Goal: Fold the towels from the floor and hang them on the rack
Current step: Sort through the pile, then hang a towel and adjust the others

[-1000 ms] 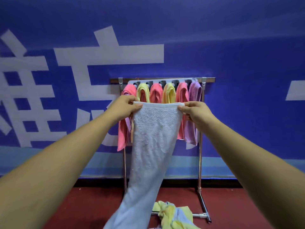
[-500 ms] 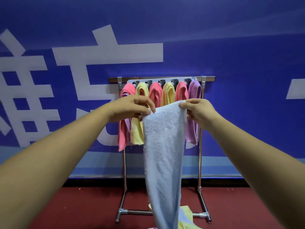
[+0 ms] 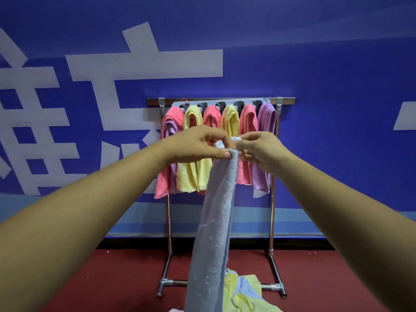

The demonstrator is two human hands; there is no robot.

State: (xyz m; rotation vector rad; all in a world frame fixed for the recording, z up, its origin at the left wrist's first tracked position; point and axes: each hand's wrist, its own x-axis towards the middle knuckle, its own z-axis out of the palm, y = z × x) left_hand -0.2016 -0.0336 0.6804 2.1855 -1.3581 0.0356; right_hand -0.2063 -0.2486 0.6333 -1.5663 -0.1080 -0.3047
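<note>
A pale blue towel (image 3: 216,221) hangs in a long narrow fold in front of me, down past the bottom of the view. My left hand (image 3: 198,144) and my right hand (image 3: 258,149) meet at its top edge, and both pinch the upper corners together. Behind them stands the metal rack (image 3: 273,221), with several folded pink, yellow and purple towels (image 3: 190,174) draped over its top bar. A heap of yellow and blue towels (image 3: 243,291) lies on the red floor at the rack's foot.
A blue wall with large white characters (image 3: 139,64) rises directly behind the rack. Red floor (image 3: 112,278) spreads to the left and right of the rack's base rail (image 3: 177,282).
My hands have come together, bringing the two top corners of the blue towel to meet. The towel has narrowed from a wide spread into a long half-width fold.
</note>
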